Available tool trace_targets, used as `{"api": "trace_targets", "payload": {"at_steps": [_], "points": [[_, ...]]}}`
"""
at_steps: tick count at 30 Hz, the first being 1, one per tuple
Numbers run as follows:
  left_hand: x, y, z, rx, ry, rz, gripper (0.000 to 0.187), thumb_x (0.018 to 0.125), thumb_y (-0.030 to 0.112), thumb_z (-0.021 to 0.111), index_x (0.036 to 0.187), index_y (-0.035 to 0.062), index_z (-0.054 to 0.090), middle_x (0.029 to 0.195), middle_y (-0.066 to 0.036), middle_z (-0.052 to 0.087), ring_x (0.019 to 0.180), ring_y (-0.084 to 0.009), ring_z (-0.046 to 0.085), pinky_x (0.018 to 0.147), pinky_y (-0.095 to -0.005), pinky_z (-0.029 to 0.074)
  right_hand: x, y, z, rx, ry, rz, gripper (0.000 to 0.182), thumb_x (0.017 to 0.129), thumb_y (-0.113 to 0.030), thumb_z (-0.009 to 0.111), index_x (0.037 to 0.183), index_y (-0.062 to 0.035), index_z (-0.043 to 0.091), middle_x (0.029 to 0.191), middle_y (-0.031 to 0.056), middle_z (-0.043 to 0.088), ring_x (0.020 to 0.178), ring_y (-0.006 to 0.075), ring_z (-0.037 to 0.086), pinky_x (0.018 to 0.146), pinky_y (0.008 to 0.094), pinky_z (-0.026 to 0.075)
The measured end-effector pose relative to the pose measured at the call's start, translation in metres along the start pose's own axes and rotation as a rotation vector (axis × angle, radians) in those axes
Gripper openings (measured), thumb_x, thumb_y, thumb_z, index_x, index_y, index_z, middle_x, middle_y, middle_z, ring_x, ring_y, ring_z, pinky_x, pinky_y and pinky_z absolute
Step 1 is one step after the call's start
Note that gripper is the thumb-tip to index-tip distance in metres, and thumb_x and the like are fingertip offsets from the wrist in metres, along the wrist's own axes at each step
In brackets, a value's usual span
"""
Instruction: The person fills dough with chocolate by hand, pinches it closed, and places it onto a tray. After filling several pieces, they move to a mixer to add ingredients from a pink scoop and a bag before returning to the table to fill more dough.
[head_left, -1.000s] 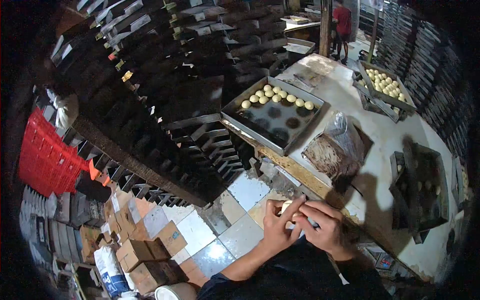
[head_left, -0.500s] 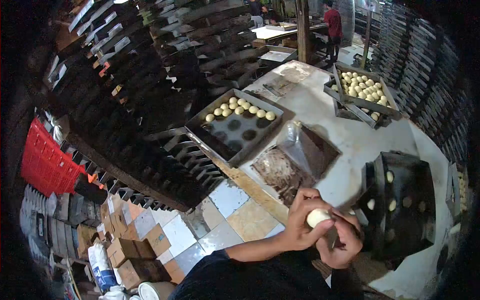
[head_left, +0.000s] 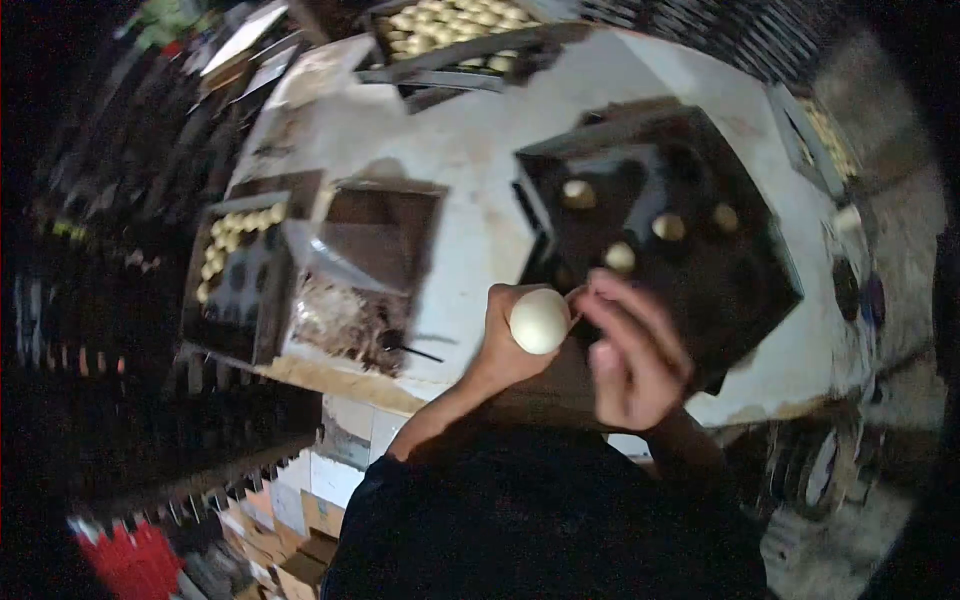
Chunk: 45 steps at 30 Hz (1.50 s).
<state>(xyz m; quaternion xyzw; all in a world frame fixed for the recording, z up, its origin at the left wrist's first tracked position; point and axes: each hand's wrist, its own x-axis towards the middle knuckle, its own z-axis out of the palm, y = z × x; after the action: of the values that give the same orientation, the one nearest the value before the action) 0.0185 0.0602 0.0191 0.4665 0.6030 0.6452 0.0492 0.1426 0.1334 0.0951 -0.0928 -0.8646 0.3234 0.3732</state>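
Frame centre: your left hand (head_left: 503,345) curls closed around a pale dough ball (head_left: 539,320). Your right hand (head_left: 632,355), blurred, loosely open, touches its right side. Beyond: dark baking tray (head_left: 740,270) holding four dough pieces. Upper left: filling tray (head_left: 375,235).

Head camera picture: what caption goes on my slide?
Left hand holds a dough ball over a dark tray, right hand beside it.

Your left hand (head_left: 505,345) cups a dough ball (head_left: 540,320), with your right hand (head_left: 632,355) just beside it, blurred. Both hover at the near edge of a dark tray (head_left: 740,260) holding four balls on the counter (head_left: 470,140).
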Motion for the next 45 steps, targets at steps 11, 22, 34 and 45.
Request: {"api": "trace_targets", "payload": {"at_steps": [11, 22, 34, 45], "points": [[0.013, -0.017, 0.010, -0.201, -0.508, -0.368, 0.047, 0.077, 0.017, 0.078, 0.115, 0.0033, 0.055, 0.085, -0.008, 0.062, 0.071, -0.0143, 0.062, 0.062, -0.0295, 0.052, 0.026, 0.141, -0.018, 0.312, -0.272, 0.379, 0.027, 0.097, -0.019, 0.050, 0.114, 0.0000, 0.056, 0.110, 0.0161, 0.059, 0.104, 0.0208, 0.057, 0.091, 0.0353, 0.045], [-0.048, -0.029, -0.159, -0.173, 0.079, -0.571, 0.035, 0.078, 0.001, 0.073, 0.109, 0.0056, 0.058, 0.077, 0.005, 0.045, 0.065, -0.0036, 0.044, 0.060, -0.0186, 0.037, 0.063, 0.318, 0.019, -0.557, -0.441, -0.013, 0.068, 0.087, -0.042, 0.061, 0.138, -0.0042, 0.036, 0.139, 0.0238, 0.039, 0.127, 0.0388, 0.040, 0.104, 0.0471, 0.036], [-0.111, -0.309, -0.674, 0.765, 0.629, -0.895, 0.047, 0.085, 0.045, 0.063, 0.104, 0.0024, 0.067, 0.077, -0.008, 0.068, 0.073, -0.0202, 0.063, 0.064, -0.0375, 0.047, 0.034, 0.157, 0.045, -0.240, 0.100, 0.349, 0.030, 0.093, -0.011, 0.050, 0.122, -0.0009, 0.051, 0.132, 0.0203, 0.046, 0.117, 0.0331, 0.051, 0.097, 0.0390, 0.043], [-0.019, -0.402, -0.725, 1.212, 0.438, -0.848, 0.063, 0.083, 0.057, 0.057, 0.101, -0.0027, 0.062, 0.093, -0.021, 0.067, 0.081, -0.0357, 0.064, 0.069, -0.0441, 0.049, 0.001, -0.002, 0.098, -0.605, 0.021, 0.202, 0.019, 0.085, -0.007, 0.058, 0.103, -0.0001, 0.060, 0.099, 0.0146, 0.057, 0.090, 0.0306, 0.056, 0.081, 0.0411, 0.046]]}}
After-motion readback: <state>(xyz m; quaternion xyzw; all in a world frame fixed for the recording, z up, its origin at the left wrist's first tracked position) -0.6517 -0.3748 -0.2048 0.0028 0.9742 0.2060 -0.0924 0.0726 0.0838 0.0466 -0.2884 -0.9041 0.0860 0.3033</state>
